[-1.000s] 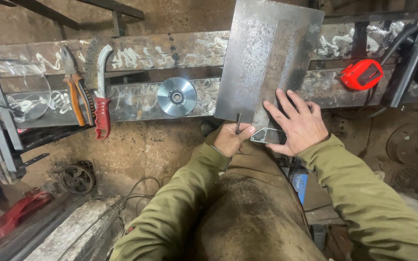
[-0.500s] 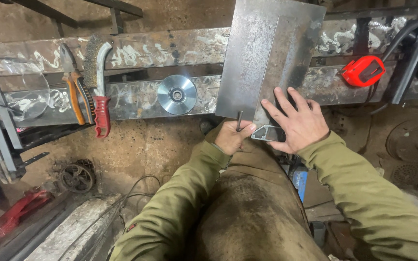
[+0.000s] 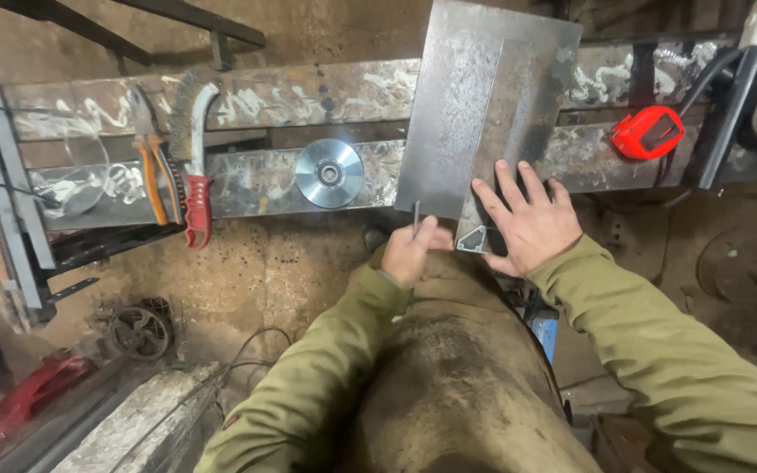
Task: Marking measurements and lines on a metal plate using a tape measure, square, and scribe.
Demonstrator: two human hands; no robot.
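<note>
Grey rectangular steel sheet point(image 3: 475, 114) lying across rusty bench rails point(image 3: 256, 101), long axis running away from body. Right hand point(image 3: 532, 219) flat, fingers spread, pinning sheet's near edge. Left hand point(image 3: 413, 250) fisted around thin metal scriber point(image 3: 416, 216), tip upright at same edge, just left of right hand.

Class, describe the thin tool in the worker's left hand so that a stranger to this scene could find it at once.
Start at the big grey steel sheet lying across the scratched metal workbench. At the sheet's near edge, the left hand grips a thin dark metal scriber, its tip pointing up at that edge. Unlike the flat right hand pressing a set square, it is a slim upright rod.
</note>
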